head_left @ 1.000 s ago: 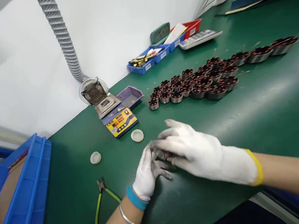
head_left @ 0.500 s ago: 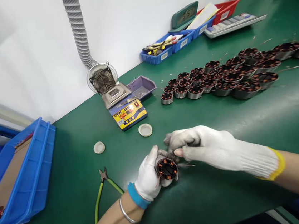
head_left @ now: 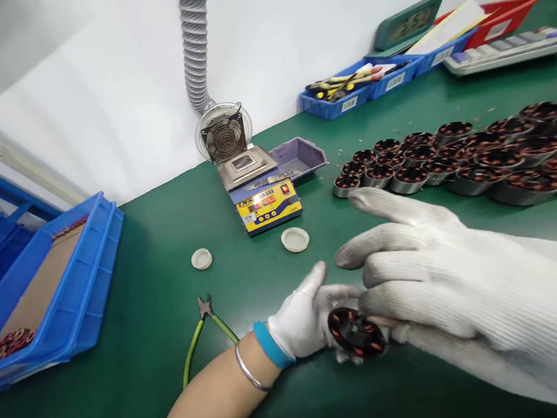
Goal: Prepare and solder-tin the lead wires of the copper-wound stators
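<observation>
My left hand [head_left: 305,317], in a white glove with a blue cuff, grips a round metal stator with copper windings [head_left: 356,333] low over the green table [head_left: 131,286]. My right hand [head_left: 416,267], in a white knit glove, is close to the camera and lies over the stator's right side; its upper fingers are stretched out and its lower fingers touch the stator. What those lower fingers pinch, if anything, is hidden.
Several more wound stators [head_left: 453,155] lie in rows at the right. A solder pot with a yellow panel [head_left: 263,194], a fume hose [head_left: 194,44], a purple tray [head_left: 299,157], two white caps [head_left: 295,239], green-handled cutters [head_left: 202,332], a blue bin [head_left: 42,296] and blue tool trays [head_left: 355,86] surround them.
The view has swung left and nearer. My right hand has come closer to the camera and spread its upper fingers. My left hand has turned the stator and moved it right.
</observation>
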### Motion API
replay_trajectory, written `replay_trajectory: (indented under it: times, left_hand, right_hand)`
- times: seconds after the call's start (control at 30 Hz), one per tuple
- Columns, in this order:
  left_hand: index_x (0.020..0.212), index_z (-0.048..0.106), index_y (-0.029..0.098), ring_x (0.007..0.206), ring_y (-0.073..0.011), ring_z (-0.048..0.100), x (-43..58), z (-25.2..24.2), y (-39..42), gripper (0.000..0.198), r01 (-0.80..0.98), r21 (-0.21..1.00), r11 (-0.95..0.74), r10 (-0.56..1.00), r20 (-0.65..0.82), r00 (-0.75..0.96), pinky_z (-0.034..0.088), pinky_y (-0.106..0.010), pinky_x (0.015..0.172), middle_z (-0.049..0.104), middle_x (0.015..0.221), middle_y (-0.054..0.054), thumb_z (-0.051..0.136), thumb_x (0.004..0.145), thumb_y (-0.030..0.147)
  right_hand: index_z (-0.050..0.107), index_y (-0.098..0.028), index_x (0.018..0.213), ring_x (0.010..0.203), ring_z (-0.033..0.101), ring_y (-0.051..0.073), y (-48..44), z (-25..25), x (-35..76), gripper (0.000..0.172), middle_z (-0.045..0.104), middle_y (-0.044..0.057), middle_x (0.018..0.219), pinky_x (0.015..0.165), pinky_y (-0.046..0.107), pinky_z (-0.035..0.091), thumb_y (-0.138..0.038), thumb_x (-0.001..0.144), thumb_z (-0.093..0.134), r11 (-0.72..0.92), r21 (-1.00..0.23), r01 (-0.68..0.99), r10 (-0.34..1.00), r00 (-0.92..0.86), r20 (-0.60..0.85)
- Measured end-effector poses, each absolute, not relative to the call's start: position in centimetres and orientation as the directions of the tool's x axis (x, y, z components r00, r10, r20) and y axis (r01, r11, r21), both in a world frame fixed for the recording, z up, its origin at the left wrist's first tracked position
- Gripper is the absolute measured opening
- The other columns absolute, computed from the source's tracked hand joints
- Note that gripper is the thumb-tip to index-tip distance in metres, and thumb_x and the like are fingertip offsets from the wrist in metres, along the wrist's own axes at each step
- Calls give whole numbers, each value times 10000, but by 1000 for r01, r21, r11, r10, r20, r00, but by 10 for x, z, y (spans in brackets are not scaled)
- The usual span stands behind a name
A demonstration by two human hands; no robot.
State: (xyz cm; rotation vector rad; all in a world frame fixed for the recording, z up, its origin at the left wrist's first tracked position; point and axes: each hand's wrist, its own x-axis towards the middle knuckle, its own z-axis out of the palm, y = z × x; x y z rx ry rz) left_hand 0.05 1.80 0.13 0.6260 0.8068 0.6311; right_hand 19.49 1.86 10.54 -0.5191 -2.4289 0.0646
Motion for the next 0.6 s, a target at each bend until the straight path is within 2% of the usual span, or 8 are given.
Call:
replay_trajectory:
  times: [0.1, 0.17, 0.23, 0.3, 0.4, 0.47, 0.53, 0.6]
  left_hand:
    - [990, 792, 147, 722, -217, 692, -5, 9, 12, 480, -302, 713, 633, 688, -338, 643, 542, -343, 765, 761, 844, -83, 822, 821, 595]
    - [797, 752, 153, 773, -233, 707, -11, 18, 13, 341, -512, 711, 482, 845, -222, 486, 562, -358, 814, 741, 813, -81, 854, 801, 478]
    - [533, 550, 195, 695, -202, 684, -14, 23, 18, 490, -673, 677, 298, 954, -179, 243, 568, -331, 745, 673, 702, -56, 810, 850, 463]
    - [466, 400, 218, 578, -155, 628, -11, 21, 24, 630, -695, 667, 269, 958, -259, 121, 526, -282, 607, 619, 624, -33, 736, 924, 490]
    - [633, 616, 191, 538, -154, 621, -1, 9, 25, 552, -521, 617, 590, 807, -441, 393, 495, -257, 529, 672, 648, -36, 645, 970, 627]
    - [791, 706, 175, 523, -177, 642, 5, 4, 19, 604, -338, 582, 740, 636, -442, 632, 500, -268, 506, 698, 667, -52, 618, 932, 755]
    - [825, 718, 171, 457, -175, 619, 8, 4, 12, 641, -254, 621, 741, 574, -391, 719, 463, -260, 448, 708, 660, -63, 664, 858, 809]
    - [802, 709, 173, 395, -156, 569, 8, 8, 9, 616, -275, 673, 687, 641, -382, 665, 394, -243, 389, 695, 619, -61, 713, 817, 789]
  right_hand:
    - [650, -303, 838, 1021, 725, 247, 22, 98, 197, 215, 727, 0, 835, 1385, 541, 204, -136, 896, 529, 916, -88, 391, 366, -728, 579]
    - [630, -305, 837, 993, 721, 240, 20, 97, 195, 227, 695, -13, 775, 1395, 515, 157, -109, 873, 520, 928, -70, 365, 337, -746, 574]
    - [609, -308, 816, 977, 715, 238, 17, 100, 191, 253, 657, -27, 719, 1398, 532, 114, -81, 845, 500, 938, -62, 340, 312, -757, 574]
    - [593, -305, 800, 974, 708, 237, 14, 105, 186, 256, 650, -29, 713, 1396, 537, 107, -82, 853, 480, 948, -41, 316, 280, -766, 579]
    - [603, -301, 830, 976, 709, 230, 14, 110, 185, 251, 708, -12, 791, 1388, 506, 186, -94, 894, 475, 947, -22, 321, 266, -742, 615]
    - [661, -297, 904, 1007, 732, 222, 17, 112, 190, 247, 756, 6, 885, 1361, 495, 299, -100, 910, 512, 941, -46, 335, 295, -749, 593]
    - [710, -293, 925, 1025, 760, 228, 22, 110, 198, 217, 783, 18, 950, 1306, 528, 410, -130, 928, 566, 930, -114, 350, 352, -760, 547]
    - [708, -279, 828, 1021, 782, 249, 26, 100, 208, 173, 795, 27, 940, 1220, 552, 511, -203, 950, 613, 868, -277, 412, 495, -676, 547]
